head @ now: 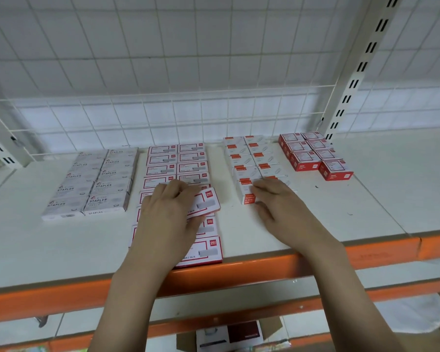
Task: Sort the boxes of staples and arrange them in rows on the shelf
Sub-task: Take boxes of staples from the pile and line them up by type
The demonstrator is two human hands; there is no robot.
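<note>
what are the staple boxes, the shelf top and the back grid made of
Staple boxes: printed cardboard by the look, with sharp folded edges and a slightly glossy face.
Shelf top: smooth pale board, likely laminate or painted metal; matte.
Back grid: thin wire mesh, apparently white-coated metal.

Grey STAPLES boxes (pixel 92 184); white red-framed boxes (pixel 178 161); all-red boxes (pixel 315 154); shelf (pixel 366 199) white, orange-edged.

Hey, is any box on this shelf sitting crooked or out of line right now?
Yes. One red-and-white staple box under the left hand is turned at an angle and rides on top of its block's boxes. The grey block, the small red boxes and the white-and-orange block by the right hand look aligned.
</note>
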